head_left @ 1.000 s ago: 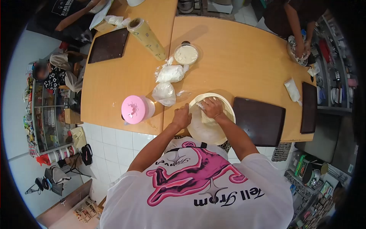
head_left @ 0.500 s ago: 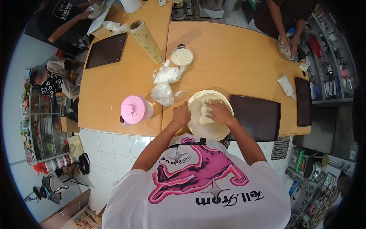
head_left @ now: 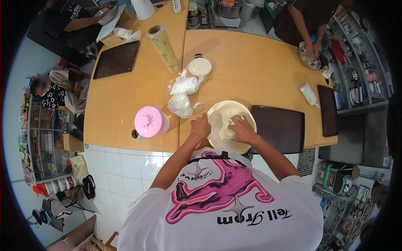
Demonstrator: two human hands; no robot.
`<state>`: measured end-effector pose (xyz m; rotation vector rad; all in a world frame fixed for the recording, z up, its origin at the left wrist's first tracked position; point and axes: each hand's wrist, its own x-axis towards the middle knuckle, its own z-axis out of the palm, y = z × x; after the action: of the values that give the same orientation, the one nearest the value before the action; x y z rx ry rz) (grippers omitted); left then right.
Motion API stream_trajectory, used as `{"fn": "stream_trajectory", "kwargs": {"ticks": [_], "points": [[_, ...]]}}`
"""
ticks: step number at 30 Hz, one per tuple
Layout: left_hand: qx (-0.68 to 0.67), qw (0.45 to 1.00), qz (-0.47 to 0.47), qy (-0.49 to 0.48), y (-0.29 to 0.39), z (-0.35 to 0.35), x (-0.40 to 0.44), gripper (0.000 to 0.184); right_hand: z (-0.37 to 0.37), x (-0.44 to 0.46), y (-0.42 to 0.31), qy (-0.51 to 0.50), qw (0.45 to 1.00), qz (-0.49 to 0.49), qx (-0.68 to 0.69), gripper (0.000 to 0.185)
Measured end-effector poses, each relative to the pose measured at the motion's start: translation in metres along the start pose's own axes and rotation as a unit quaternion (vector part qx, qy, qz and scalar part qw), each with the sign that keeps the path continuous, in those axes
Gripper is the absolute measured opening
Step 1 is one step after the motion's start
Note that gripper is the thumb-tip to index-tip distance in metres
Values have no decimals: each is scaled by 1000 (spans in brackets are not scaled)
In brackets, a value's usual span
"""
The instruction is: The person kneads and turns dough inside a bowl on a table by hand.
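A wide cream-coloured bowl (head_left: pixel 219 109) stands at the table's near edge, with pale dough (head_left: pixel 225 132) and loose flour inside. My left hand (head_left: pixel 201 126) is closed on the bowl's left rim. Inside the bowl, my right hand (head_left: pixel 243 129) presses onto the dough with its fingers curled over it, hiding part of the lump. Left of the bowl lie two clear bags of white powder, the nearer bag (head_left: pixel 180 105) and the farther bag (head_left: pixel 185 85). A pink-lidded container (head_left: pixel 150 121) stands farther left.
Right of the bowl lies a dark tray (head_left: pixel 278 129). A roll of plastic wrap (head_left: pixel 163 49) and a tub of white powder (head_left: pixel 199 66) stand farther back. At the far right, another person's hands (head_left: pixel 311 51) work in a bowl; another person holds a bowl at the far left.
My right hand's fingers have drawn in and curled over the dough. My left hand stays at the rim. The person at the far left has raised a bowl, and the camera view has shifted slightly.
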<state>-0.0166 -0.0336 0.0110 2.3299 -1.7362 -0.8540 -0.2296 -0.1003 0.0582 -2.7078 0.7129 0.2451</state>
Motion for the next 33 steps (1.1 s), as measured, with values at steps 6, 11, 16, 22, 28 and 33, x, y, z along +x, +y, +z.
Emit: {"fn": "stream_trajectory", "kwargs": {"ticks": [6, 11, 16, 22, 28, 33], "points": [[-3, 1000, -3, 10, -2, 3, -2, 37, 19, -12, 0, -13, 999, 40, 34, 57], [-7, 1000, 6, 10, 2, -2, -5, 37, 19, -3, 3, -70, 997, 34, 14, 48], [-10, 1000, -12, 5, -2, -2, -7, 36, 0, 0, 9, 112, 953, 169, 225, 48], [-9, 1000, -10, 5, -2, 2, -4, 37, 13, 9, 10, 226, 769, 298, 519, 55], [4, 1000, 3, 21, -7, 5, -3, 37, -5, -11, -16, 226, 933, 206, 189, 46], [0, 1000, 14, 19, -2, 1, -7, 37, 26, 18, -17, 227, 924, 259, 167, 32]]}}
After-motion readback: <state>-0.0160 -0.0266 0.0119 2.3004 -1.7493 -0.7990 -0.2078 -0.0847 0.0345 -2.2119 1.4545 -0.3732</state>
